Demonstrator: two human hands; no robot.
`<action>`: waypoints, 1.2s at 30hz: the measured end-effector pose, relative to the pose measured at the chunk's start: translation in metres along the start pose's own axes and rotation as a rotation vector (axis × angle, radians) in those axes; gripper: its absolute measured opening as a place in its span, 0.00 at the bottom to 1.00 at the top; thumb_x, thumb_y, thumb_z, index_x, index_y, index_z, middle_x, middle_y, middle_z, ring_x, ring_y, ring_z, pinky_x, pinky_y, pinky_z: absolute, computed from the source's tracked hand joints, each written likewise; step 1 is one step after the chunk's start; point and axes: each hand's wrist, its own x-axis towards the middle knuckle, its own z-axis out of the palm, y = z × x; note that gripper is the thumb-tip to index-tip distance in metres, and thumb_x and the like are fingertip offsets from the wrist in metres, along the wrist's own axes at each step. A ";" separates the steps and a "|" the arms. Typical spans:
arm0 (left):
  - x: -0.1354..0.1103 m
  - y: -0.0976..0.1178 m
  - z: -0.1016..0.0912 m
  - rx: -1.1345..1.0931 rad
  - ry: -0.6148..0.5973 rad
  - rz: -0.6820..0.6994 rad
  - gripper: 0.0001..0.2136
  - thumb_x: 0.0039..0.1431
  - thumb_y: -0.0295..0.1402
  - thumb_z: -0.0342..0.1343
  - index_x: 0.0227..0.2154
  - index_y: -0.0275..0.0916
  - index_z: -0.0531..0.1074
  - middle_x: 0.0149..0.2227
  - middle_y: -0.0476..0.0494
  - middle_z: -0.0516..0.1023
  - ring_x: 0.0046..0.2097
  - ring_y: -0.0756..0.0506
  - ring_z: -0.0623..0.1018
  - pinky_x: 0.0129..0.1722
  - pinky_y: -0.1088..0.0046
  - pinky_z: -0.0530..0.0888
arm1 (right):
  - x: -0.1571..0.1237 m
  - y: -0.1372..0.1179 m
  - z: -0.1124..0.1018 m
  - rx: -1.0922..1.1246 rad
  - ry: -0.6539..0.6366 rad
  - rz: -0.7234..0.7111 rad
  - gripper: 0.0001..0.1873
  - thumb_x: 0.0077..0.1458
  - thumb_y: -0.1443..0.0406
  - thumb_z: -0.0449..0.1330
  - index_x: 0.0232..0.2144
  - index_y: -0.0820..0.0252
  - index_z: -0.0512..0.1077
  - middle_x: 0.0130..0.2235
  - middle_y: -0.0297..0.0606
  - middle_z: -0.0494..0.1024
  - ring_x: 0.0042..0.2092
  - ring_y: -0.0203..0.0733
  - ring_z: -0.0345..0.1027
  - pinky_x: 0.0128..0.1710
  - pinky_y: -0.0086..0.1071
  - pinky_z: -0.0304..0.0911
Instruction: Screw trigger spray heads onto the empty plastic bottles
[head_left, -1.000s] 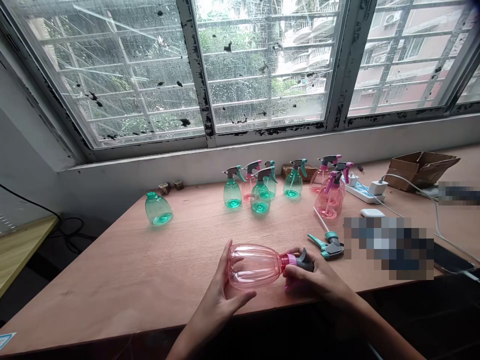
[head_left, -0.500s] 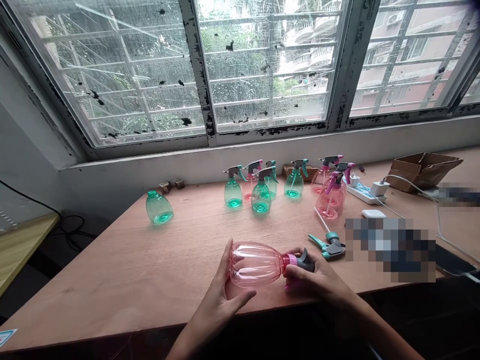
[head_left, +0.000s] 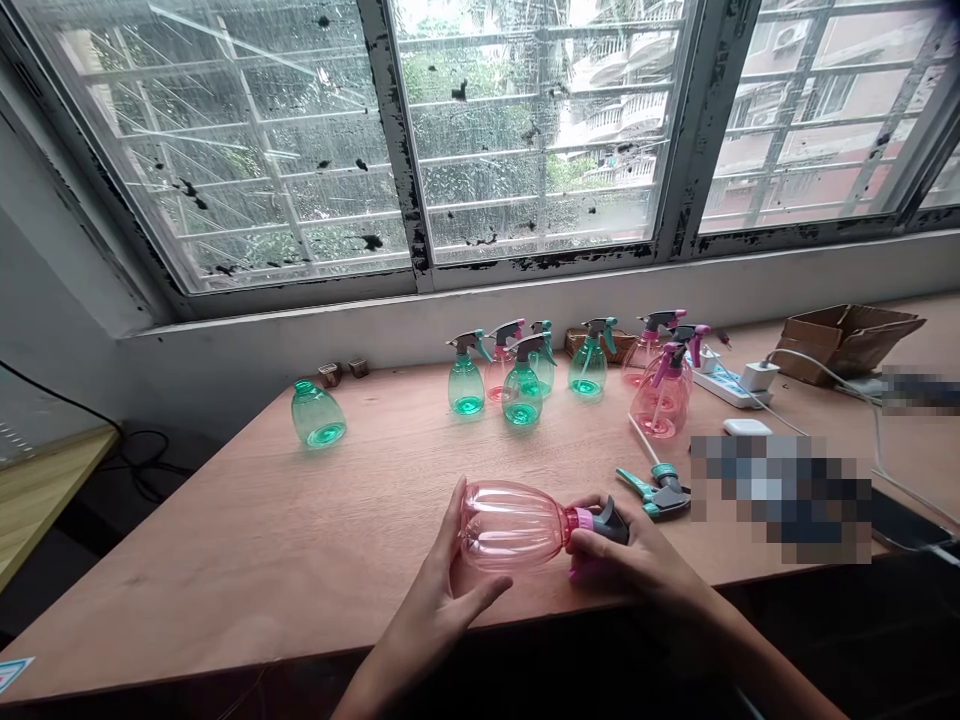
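A clear pink spray bottle (head_left: 512, 525) lies sideways in my hands above the front edge of the table, its base toward the left. My left hand (head_left: 442, 590) cups that base, fingers against its far side and thumb stretched out below. Around the neck and the dark grey spray head (head_left: 611, 522), the fingers of my right hand (head_left: 637, 550) are closed. Just beyond the right hand lies a loose grey and teal spray head (head_left: 664, 490) with its tube. A green bottle (head_left: 319, 415) without a spray head stands at the left.
Several green spray bottles (head_left: 523, 390) and pink spray bottles (head_left: 661, 400) stand toward the back of the wooden table (head_left: 262, 560). At the right are a power strip (head_left: 727, 380) with cables, a white case (head_left: 748, 427) and an open cardboard box (head_left: 844, 345). A window runs behind.
The pink bottle has shifted very slightly and its reflections differ, perhaps from a small turn. Both hands stay in nearly the same place.
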 end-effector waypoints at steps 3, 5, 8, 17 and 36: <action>0.001 -0.001 -0.002 -0.031 -0.023 -0.037 0.44 0.59 0.39 0.63 0.70 0.46 0.40 0.72 0.42 0.50 0.71 0.36 0.53 0.70 0.56 0.49 | 0.000 0.002 0.000 -0.011 -0.010 -0.001 0.19 0.55 0.56 0.69 0.43 0.61 0.71 0.31 0.36 0.81 0.33 0.44 0.77 0.38 0.41 0.76; 0.003 -0.001 -0.003 -0.036 -0.039 -0.049 0.41 0.61 0.41 0.61 0.70 0.44 0.43 0.72 0.41 0.50 0.71 0.36 0.53 0.70 0.56 0.50 | 0.000 0.002 0.000 -0.006 -0.017 0.003 0.19 0.55 0.56 0.69 0.43 0.61 0.71 0.31 0.36 0.80 0.33 0.44 0.77 0.38 0.41 0.76; 0.003 0.001 -0.002 -0.016 -0.021 -0.046 0.41 0.60 0.39 0.62 0.69 0.45 0.44 0.72 0.43 0.48 0.71 0.36 0.53 0.70 0.57 0.49 | -0.001 -0.001 0.000 0.002 -0.009 0.007 0.19 0.55 0.56 0.68 0.42 0.61 0.71 0.30 0.36 0.81 0.33 0.44 0.77 0.38 0.41 0.75; -0.001 0.006 0.000 0.011 -0.008 -0.068 0.45 0.59 0.39 0.63 0.70 0.48 0.38 0.70 0.42 0.54 0.71 0.37 0.52 0.70 0.55 0.45 | -0.003 -0.008 0.002 -0.025 0.000 0.009 0.20 0.55 0.55 0.68 0.42 0.61 0.71 0.30 0.37 0.82 0.33 0.45 0.78 0.37 0.39 0.75; 0.004 0.007 0.000 -0.064 -0.015 -0.025 0.42 0.56 0.37 0.65 0.69 0.47 0.48 0.71 0.40 0.54 0.70 0.34 0.56 0.69 0.56 0.53 | -0.001 -0.008 0.003 0.009 0.030 0.003 0.21 0.51 0.52 0.69 0.39 0.61 0.72 0.27 0.36 0.82 0.28 0.44 0.78 0.32 0.36 0.72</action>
